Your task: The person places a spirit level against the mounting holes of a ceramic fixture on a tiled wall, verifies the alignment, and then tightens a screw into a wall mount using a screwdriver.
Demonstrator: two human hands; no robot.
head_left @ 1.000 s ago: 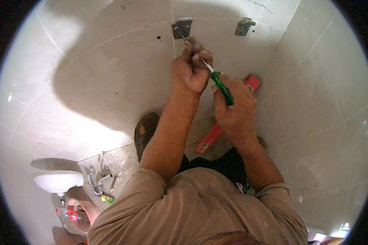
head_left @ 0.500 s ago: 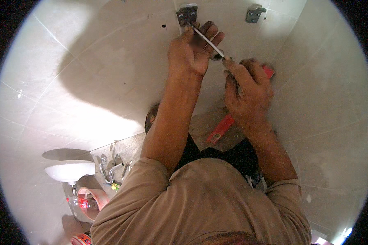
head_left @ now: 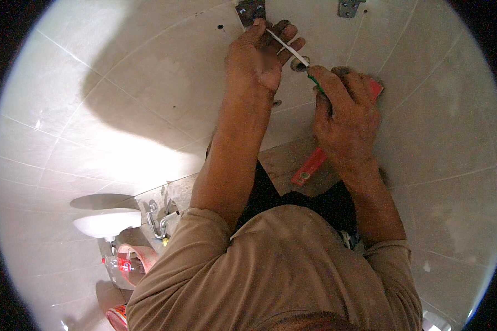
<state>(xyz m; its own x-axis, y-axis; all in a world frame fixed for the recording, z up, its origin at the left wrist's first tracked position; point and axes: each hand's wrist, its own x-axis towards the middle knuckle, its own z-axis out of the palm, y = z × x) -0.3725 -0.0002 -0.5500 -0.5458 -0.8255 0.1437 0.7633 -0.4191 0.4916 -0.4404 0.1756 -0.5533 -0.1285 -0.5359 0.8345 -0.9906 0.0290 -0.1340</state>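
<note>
A screwdriver with a pale shaft and a bit of green handle showing is gripped in my right hand. Its shaft slants up and left across the fingers of my left hand. That hand is palm toward me, with thumb and forefinger at the lower edge of a dark metal bracket on the tiled wall. Its other fingers are curled and somewhat apart. Whatever sits at the screwdriver's tip is too small to make out. Most of the handle is hidden inside my right hand.
A second metal bracket is on the wall at upper right. Beside my hands is a round wall opening. A red level-like bar stands behind my right arm. A white basin, metal pipe and pink bucket are lower left.
My right hand and the screwdriver have shifted slightly right, and some green handle now shows. The left hand stays at the bracket. The whole view has tilted a little.
</note>
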